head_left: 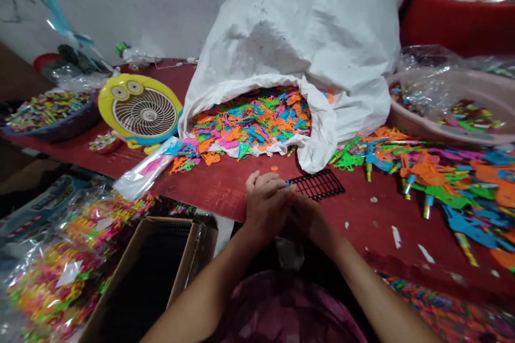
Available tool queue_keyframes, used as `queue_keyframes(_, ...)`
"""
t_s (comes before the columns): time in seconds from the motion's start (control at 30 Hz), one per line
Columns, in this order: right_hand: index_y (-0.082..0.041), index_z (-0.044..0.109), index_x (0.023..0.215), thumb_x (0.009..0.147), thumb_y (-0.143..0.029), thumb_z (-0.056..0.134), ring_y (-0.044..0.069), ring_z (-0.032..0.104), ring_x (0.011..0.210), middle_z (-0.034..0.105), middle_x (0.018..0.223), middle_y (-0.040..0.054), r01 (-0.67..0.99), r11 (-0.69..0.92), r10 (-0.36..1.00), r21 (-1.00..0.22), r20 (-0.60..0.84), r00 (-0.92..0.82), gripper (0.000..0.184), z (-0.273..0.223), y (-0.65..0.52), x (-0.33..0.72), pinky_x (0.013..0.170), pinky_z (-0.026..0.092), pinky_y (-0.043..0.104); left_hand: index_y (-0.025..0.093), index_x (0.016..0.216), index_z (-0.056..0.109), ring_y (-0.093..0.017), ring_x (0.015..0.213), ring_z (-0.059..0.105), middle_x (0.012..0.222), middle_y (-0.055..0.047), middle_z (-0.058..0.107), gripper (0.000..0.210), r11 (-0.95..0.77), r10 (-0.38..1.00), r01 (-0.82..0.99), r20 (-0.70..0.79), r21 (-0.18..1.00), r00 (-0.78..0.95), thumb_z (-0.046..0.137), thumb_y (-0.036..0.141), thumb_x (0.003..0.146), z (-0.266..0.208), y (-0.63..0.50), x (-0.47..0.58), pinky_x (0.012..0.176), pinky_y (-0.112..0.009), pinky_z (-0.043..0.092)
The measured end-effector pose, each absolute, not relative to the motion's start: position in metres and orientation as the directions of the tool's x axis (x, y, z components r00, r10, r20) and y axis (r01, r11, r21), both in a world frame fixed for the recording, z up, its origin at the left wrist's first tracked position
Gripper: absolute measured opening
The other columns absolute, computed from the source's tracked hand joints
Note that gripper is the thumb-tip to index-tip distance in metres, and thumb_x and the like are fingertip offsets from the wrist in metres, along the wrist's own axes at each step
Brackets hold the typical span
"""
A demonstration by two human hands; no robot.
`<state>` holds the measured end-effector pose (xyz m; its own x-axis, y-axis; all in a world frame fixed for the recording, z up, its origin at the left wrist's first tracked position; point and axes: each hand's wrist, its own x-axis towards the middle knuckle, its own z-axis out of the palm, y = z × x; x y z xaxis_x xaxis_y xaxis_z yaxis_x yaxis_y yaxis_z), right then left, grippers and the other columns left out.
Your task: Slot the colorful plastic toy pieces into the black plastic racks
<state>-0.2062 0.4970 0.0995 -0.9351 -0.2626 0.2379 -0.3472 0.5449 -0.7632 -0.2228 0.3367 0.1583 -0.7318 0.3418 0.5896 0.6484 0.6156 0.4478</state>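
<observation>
My left hand [267, 201] and my right hand [306, 214] meet at the front edge of the red table, fingers curled in and closed. A bit of blue plastic [288, 184] shows at the fingertips; what else they hold is hidden. Just beyond them is a black plastic grid [319, 185], its left end behind my fingers. Whether it is held or only lies on the table I cannot tell. Past it, a big white sack [298, 37] lies with its mouth open, full of flat orange, blue, green and pink plastic pieces [257, 120].
A yellow cartoon fan [140, 107] stands left, beside a basin of small colourful pieces [48, 110]. Coloured plastic toys [434, 171] with striped tubes spread at right, below a pink basin [450, 112]. At lower left are a cardboard box [187, 265] and filled clear bags [56, 273].
</observation>
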Motion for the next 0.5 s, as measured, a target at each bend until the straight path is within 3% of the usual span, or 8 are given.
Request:
queue_keyframes(0.27, -0.019, 0.065, 0.103, 0.089, -0.014, 0.049, 0.018, 0.062, 0.090, 0.068, 0.100, 0.0059, -0.349, 0.470, -0.306, -0.811, 0.222, -0.926, 0.022, 0.104, 0.508, -0.199, 0.079, 0.046, 0.030, 0.029, 0.101, 0.070, -0.022, 0.106, 0.060, 0.086, 0.001, 0.073, 0.015, 0.644, 0.375, 0.678, 0.627, 0.353, -0.683, 0.060, 0.026, 0.091, 0.160, 0.335, -0.227, 0.107, -0.047, 0.030)
queue_keyframes(0.4, -0.018, 0.067, 0.089, 0.092, -0.014, 0.047, 0.019, 0.052, 0.081, 0.062, 0.085, 0.0058, -0.345, 0.757, -0.220, -0.554, 0.281, -0.934, 0.021, 0.112, 0.514, -0.192, 0.072, 0.036, 0.031, 0.027, 0.113, 0.066, -0.022, 0.110, 0.058, 0.096, 0.000, 0.073, 0.023, 0.643, 0.456, 0.694, 0.567, 0.324, -0.687, 0.060, 0.021, 0.092, 0.172, 0.332, -0.222, 0.108, -0.048, 0.029)
queue_keyframes(0.5, -0.019, 0.065, 0.080, 0.094, -0.018, 0.050, 0.020, 0.047, 0.080, 0.059, 0.080, 0.0048, -0.374, 0.832, -0.247, -0.410, 0.330, -0.911, 0.021, 0.114, 0.513, -0.184, 0.072, 0.029, 0.034, 0.026, 0.115, 0.065, -0.022, 0.112, 0.057, 0.103, -0.002, 0.072, 0.025, 0.665, 0.475, 0.692, 0.557, 0.279, -0.681, 0.061, 0.020, 0.091, 0.179, 0.328, -0.218, 0.110, -0.048, 0.029)
